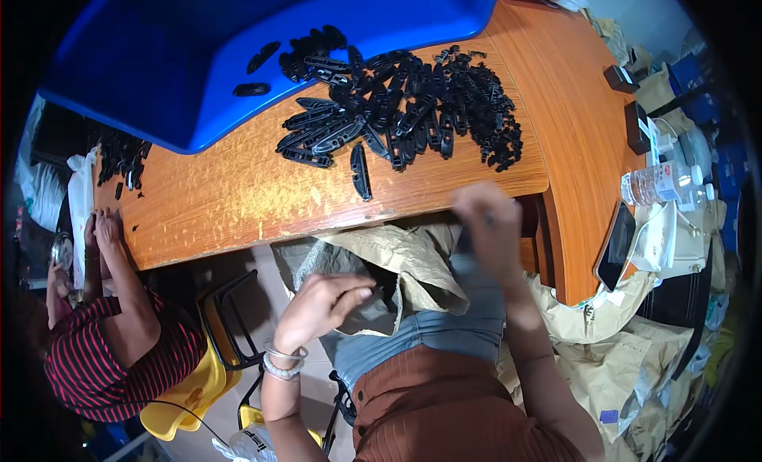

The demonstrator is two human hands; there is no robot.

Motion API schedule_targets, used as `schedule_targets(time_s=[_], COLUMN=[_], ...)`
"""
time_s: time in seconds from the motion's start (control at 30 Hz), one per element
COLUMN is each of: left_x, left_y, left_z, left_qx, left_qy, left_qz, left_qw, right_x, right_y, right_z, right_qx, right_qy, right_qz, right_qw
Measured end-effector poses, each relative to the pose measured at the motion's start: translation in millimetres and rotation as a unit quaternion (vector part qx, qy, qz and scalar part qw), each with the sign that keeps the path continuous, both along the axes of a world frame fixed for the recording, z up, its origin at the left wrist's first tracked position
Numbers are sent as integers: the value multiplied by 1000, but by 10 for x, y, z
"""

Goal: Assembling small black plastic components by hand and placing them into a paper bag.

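Observation:
My left hand [321, 303] hovers over my lap, fingers curled, right at the edge of a tan paper sack [397, 259] that lies open there. My right hand [492, 224] is blurred, just below the table's front edge, with something small and dark pinched in its fingers. A pile of black flat plastic clips [405, 105] lies on the wooden table [230, 200] above both hands. One single black clip [361, 172] lies apart near the table's front edge.
A big blue plastic tray [198, 57] covers the far left of the table. Another person in a striped top [111, 351] works at the left end. A water bottle [659, 182], a phone [615, 244], paper sacks [627, 359] and a yellow chair [198, 383] stand around.

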State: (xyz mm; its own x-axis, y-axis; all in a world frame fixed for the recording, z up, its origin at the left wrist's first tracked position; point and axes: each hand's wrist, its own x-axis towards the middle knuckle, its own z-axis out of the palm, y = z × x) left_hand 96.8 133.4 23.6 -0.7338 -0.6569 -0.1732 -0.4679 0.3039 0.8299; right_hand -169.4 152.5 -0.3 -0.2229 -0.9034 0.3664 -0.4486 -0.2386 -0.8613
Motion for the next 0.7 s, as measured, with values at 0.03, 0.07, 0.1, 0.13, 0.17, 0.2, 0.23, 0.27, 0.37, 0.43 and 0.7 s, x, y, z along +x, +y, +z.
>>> schedule_targets(time_s=[0.03, 0.07, 0.1, 0.13, 0.17, 0.2, 0.23, 0.27, 0.37, 0.43, 0.7], left_x=[-24, -48, -98, -171, -227, -294, -369, -442, -632, -665, -605], left_y=[-8, -29, -19, -66, -115, -177, -270, -388, -722, -829, -764], left_z=[-23, -74, -59, 27, 22, -3, -67, -108, -248, -286, -347], left_qx=[-2, -65, -131, -54, -55, -119, -180, -189, -243, -233, -53], left_qy=[1, 3, 2, -9, -10, 6, 23, 28, -15, -32, 125], left_qz=[-4, -19, -36, 5, 7, 108, 208, 249, 322, 340, 388], left_qw=[1000, 998, 991, 998, 998, 987, 961, 949, 915, 911, 912], right_x=[-200, -383, -616, -795, -857, -903, -930, -905, -927, -912, -698], right_y=[-94, -197, -279, -381, -504, -610, -706, -770, -866, -875, -738], right_z=[-42, -50, -42, -68, -75, -76, -109, -105, -153, -156, -5], right_qx=[-29, -34, -45, -17, -18, 4, 27, 35, 103, 91, -24], right_qy=[45, -61, 66, 126, 125, 191, 256, 288, 242, 237, -22], right_qz=[-103, -124, -186, -239, -238, -256, -271, -288, -293, -303, -269], right_qw=[993, 990, 979, 963, 963, 948, 927, 913, 919, 919, 963])
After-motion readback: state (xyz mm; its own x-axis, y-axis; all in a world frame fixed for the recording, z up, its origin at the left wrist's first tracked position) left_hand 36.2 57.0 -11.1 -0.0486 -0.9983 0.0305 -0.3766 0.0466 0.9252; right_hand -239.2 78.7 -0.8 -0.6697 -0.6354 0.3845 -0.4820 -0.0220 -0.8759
